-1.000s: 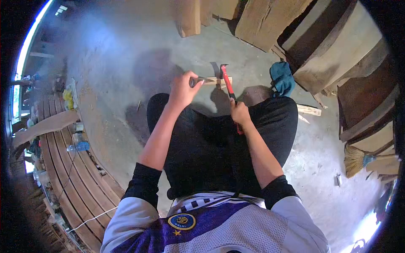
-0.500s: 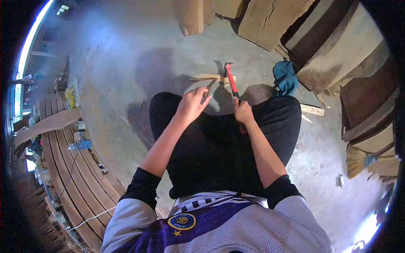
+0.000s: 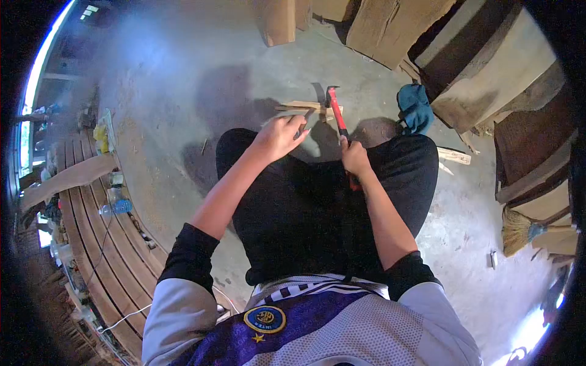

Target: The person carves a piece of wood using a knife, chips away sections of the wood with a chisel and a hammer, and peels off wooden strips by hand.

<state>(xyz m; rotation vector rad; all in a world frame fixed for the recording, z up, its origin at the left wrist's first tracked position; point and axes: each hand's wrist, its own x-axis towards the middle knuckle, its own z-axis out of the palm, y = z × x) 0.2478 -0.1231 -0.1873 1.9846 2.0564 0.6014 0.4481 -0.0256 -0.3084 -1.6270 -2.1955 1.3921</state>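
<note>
My right hand (image 3: 355, 157) is wrapped round the black grip of a red hammer (image 3: 336, 110), whose dark head points away from me. To its left, my left hand (image 3: 279, 138) is closed on a short, dark chisel-like tool (image 3: 303, 127). The far end of that tool reaches the pale split wood (image 3: 299, 107) lying on the floor, but I cannot tell how it touches it. The hammer head hovers over or beside the right end of this wood. Most of the dark tool is hidden by my fingers.
A teal cap (image 3: 415, 108) lies past my right knee, near a wood offcut (image 3: 453, 156). Large boards (image 3: 390, 30) lean at the upper right, with a straw broom (image 3: 519, 232) below. A slatted wooden platform (image 3: 101, 244) with a plastic bottle (image 3: 116, 207) is at left.
My left hand has shifted slightly up and left, its elbow swinging outward, and the dark tool looks more covered by the fingers. The hammer stays in nearly the same place.
</note>
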